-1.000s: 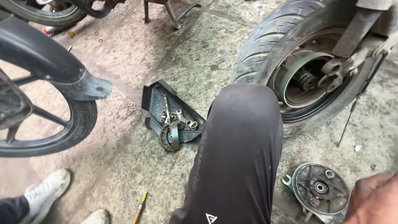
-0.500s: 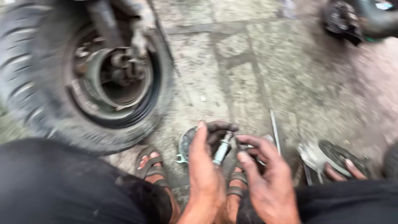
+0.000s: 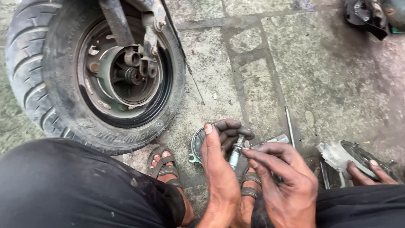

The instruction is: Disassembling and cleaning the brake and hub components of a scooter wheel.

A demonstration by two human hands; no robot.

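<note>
Two greasy hands worked close together low in the frame, over one round metal brake plate (image 3: 196, 145) and one short steel bolt (image 3: 234, 153). The left hand (image 3: 219, 169) had its fingers (image 3: 230, 128) curled over the plate's far rim and its thumb (image 3: 208, 137) laid along the near side, so the plate sat clamped in that hold, tilted up off the ground. The right hand (image 3: 284, 181) reached in from the other side, its fingertips (image 3: 249, 150) pressed together on the bolt, pinching it near the top.

The bolt was a dull silver pin, stubby, with a darker head, standing nearly upright and leaning a little toward the left fingers. It sat just inside the left hand's curl, touching or all but touching the plate; I could not tell whether it was seated in a hole. The plate was grey, dirty and mostly hidden behind the left hand, with a small hooked lug showing at its lower edge.

One tyre (image 3: 29, 80) stood well beyond the left hand, its hub (image 3: 126, 74) open. Two sandalled feet (image 3: 166, 169) rested under the wrists. One thin rod (image 3: 289, 122) lay on the concrete (image 3: 329, 84) just beyond the right hand. One other person's hand (image 3: 369, 173) rested on a second plate (image 3: 344, 154) out past the right wrist.
</note>
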